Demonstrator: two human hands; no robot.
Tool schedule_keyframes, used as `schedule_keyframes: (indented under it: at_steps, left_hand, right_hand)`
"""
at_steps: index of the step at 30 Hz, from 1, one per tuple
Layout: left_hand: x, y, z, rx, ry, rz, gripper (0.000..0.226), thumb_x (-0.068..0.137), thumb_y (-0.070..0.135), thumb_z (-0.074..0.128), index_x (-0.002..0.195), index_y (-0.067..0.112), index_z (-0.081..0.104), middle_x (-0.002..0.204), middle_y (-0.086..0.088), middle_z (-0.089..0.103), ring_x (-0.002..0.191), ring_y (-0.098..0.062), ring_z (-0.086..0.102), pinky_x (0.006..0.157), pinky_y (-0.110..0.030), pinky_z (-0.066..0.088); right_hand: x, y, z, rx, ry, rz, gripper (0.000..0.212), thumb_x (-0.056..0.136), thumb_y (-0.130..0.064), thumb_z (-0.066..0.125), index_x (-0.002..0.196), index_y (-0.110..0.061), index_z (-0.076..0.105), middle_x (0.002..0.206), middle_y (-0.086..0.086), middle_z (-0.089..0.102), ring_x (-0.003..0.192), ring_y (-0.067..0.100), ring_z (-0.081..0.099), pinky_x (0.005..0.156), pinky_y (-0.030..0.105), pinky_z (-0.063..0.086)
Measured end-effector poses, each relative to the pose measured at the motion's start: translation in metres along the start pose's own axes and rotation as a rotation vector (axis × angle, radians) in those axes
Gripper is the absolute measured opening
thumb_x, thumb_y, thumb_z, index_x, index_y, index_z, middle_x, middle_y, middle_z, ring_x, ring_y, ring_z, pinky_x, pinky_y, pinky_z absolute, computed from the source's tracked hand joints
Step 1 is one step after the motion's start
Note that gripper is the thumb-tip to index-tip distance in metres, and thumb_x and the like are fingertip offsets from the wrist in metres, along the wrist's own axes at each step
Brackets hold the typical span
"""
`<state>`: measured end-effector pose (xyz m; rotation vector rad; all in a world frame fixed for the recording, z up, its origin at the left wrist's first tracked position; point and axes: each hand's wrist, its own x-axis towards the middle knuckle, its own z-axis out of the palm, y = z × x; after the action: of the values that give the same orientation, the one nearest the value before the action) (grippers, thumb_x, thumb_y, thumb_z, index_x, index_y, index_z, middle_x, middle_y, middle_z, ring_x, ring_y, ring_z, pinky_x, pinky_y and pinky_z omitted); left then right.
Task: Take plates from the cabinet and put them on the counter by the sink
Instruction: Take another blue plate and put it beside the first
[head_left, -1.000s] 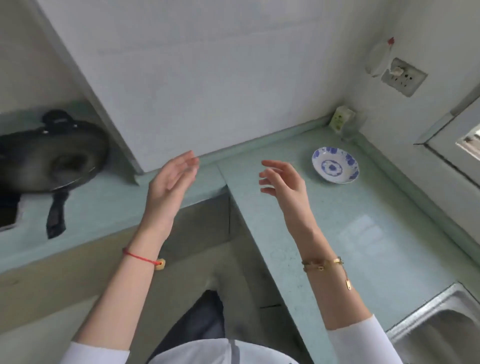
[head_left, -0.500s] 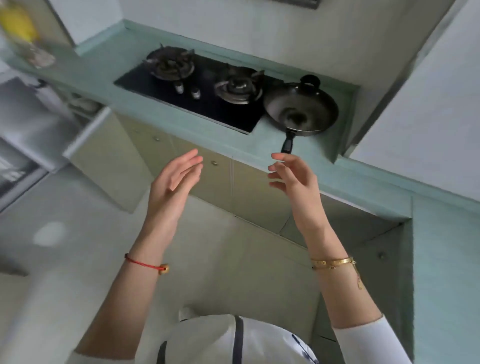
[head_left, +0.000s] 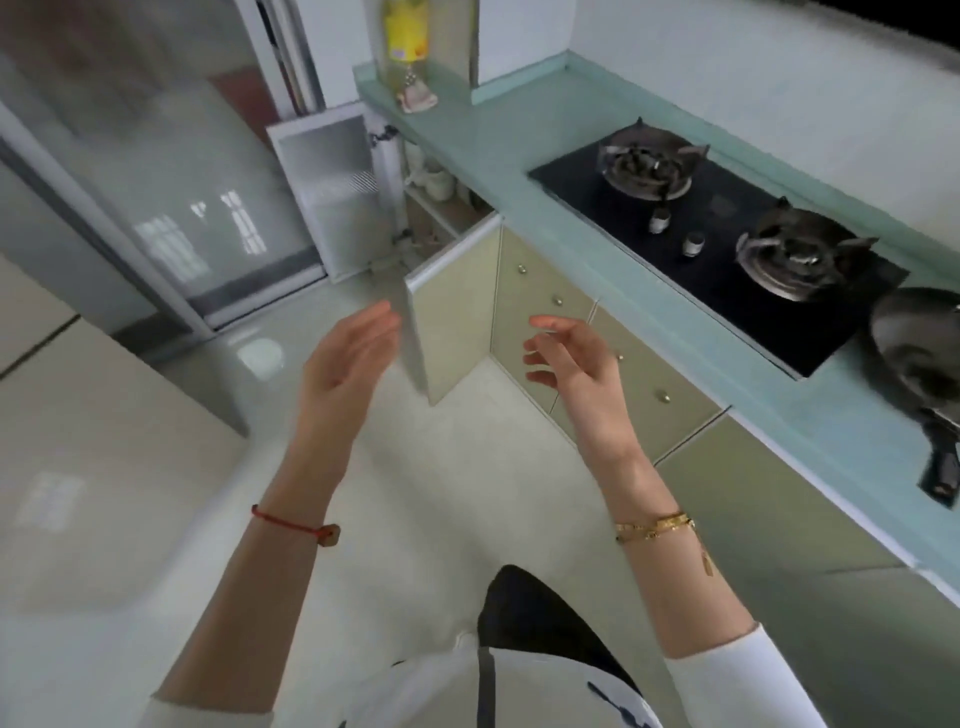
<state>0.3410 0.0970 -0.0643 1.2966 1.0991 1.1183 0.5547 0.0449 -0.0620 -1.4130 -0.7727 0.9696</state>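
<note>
The view has swung left from the sink corner: both bare hands, left (head_left: 345, 374) and right (head_left: 576, 371), hover open and empty near the open pale-green cabinet door (head_left: 452, 306).

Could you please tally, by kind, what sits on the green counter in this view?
Gas burners: 2
Stove knobs: 2
Frying pan: 1
Yellow bottle: 1
Total: 6

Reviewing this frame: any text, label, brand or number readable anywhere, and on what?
None readable.
Yellow bottle on the counter: its label has a pinkish patch, too blurred to read.
Hob: knobs show no legible markings.
Both hands are empty and carry no text.
</note>
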Motion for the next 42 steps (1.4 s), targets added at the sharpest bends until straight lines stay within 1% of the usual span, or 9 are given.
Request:
schedule_keyframes:
  at_steps: [8, 15, 18, 24, 29, 32, 35, 38, 42]
  left_hand:
    - [0.105, -0.007, -0.086, 0.002, 0.163, -0.021, 0.034, 0.096, 0.019, 0.063, 0.129, 0.018, 0.063, 0.124, -0.002, 0.07, 0.117, -0.016, 0.065, 0.109, -0.044, 0.047]
    - [0.248, -0.001, -0.145, 0.016, 0.235, 0.0, 0.03, 0.092, 0.025, 0.066, 0.122, 0.031, 0.067, 0.121, 0.004, 0.072, 0.117, -0.014, 0.066, 0.109, -0.044, 0.046]
    - [0.306, -0.003, -0.168, 0.022, 0.256, -0.013, 0.032, 0.094, 0.021, 0.066, 0.126, 0.026, 0.066, 0.12, 0.005, 0.073, 0.116, -0.013, 0.066, 0.109, -0.044, 0.047]
    - [0.41, -0.017, -0.21, 0.022, 0.243, -0.047, 0.035, 0.095, 0.017, 0.063, 0.13, 0.019, 0.063, 0.123, 0.0, 0.071, 0.118, -0.017, 0.065, 0.11, -0.044, 0.046]
    - [0.512, -0.045, -0.241, 0.027, 0.108, -0.079, 0.034, 0.094, 0.013, 0.063, 0.127, 0.02, 0.064, 0.125, -0.003, 0.07, 0.117, -0.017, 0.065, 0.111, -0.045, 0.045]
    - [0.581, -0.059, -0.257, 0.038, -0.022, -0.1, 0.032, 0.088, 0.021, 0.071, 0.118, 0.03, 0.068, 0.123, -0.001, 0.07, 0.114, -0.014, 0.065, 0.109, -0.043, 0.046]
    - [0.65, -0.068, -0.269, 0.053, -0.178, -0.114, 0.035, 0.078, 0.032, 0.074, 0.112, 0.035, 0.07, 0.121, 0.002, 0.072, 0.117, -0.014, 0.064, 0.104, -0.036, 0.048]
    - [0.708, -0.081, -0.274, 0.09, -0.325, -0.138, 0.031, 0.087, 0.026, 0.071, 0.118, 0.031, 0.069, 0.117, 0.013, 0.073, 0.115, -0.001, 0.064, 0.098, -0.025, 0.048]
    - [0.772, -0.105, -0.264, 0.11, -0.484, -0.204, 0.032, 0.09, 0.024, 0.069, 0.122, 0.03, 0.067, 0.117, 0.014, 0.073, 0.114, 0.003, 0.064, 0.094, -0.016, 0.049]
  right_hand:
    - [0.113, 0.003, 0.123, -0.035, -0.166, 0.033, 0.021, 0.094, -0.008, 0.054, 0.112, -0.006, 0.066, 0.095, 0.006, 0.064, 0.086, 0.013, 0.064, 0.078, 0.029, 0.057]
    - [0.256, -0.011, 0.234, -0.024, -0.26, -0.029, 0.019, 0.094, -0.009, 0.054, 0.107, -0.014, 0.067, 0.099, 0.006, 0.066, 0.089, 0.014, 0.064, 0.074, 0.024, 0.055]
    - [0.309, -0.017, 0.281, -0.034, -0.277, -0.032, 0.018, 0.093, -0.012, 0.056, 0.104, -0.02, 0.068, 0.101, 0.006, 0.068, 0.09, 0.015, 0.064, 0.077, 0.027, 0.057]
    - [0.393, -0.01, 0.352, -0.047, -0.258, -0.006, 0.019, 0.093, -0.013, 0.057, 0.109, -0.016, 0.066, 0.103, 0.007, 0.068, 0.09, 0.016, 0.065, 0.074, 0.024, 0.056]
    - [0.456, 0.01, 0.394, -0.038, -0.13, 0.024, 0.018, 0.094, -0.01, 0.056, 0.109, -0.014, 0.065, 0.097, 0.005, 0.067, 0.087, 0.016, 0.064, 0.073, 0.025, 0.055]
    - [0.491, 0.023, 0.418, -0.06, 0.006, 0.038, 0.02, 0.094, -0.012, 0.057, 0.112, -0.011, 0.065, 0.101, 0.007, 0.067, 0.089, 0.017, 0.064, 0.072, 0.023, 0.055]
    - [0.523, 0.034, 0.442, -0.057, 0.162, 0.067, 0.02, 0.095, -0.014, 0.056, 0.113, -0.011, 0.064, 0.106, 0.011, 0.066, 0.092, 0.02, 0.064, 0.075, 0.027, 0.055]
    - [0.547, 0.046, 0.459, -0.024, 0.322, 0.128, 0.02, 0.095, -0.013, 0.055, 0.113, -0.011, 0.064, 0.101, 0.009, 0.066, 0.087, 0.019, 0.063, 0.077, 0.03, 0.055]
    - [0.571, 0.067, 0.467, -0.002, 0.499, 0.224, 0.019, 0.094, -0.016, 0.056, 0.11, -0.015, 0.065, 0.099, 0.006, 0.069, 0.083, 0.016, 0.064, 0.072, 0.025, 0.054]
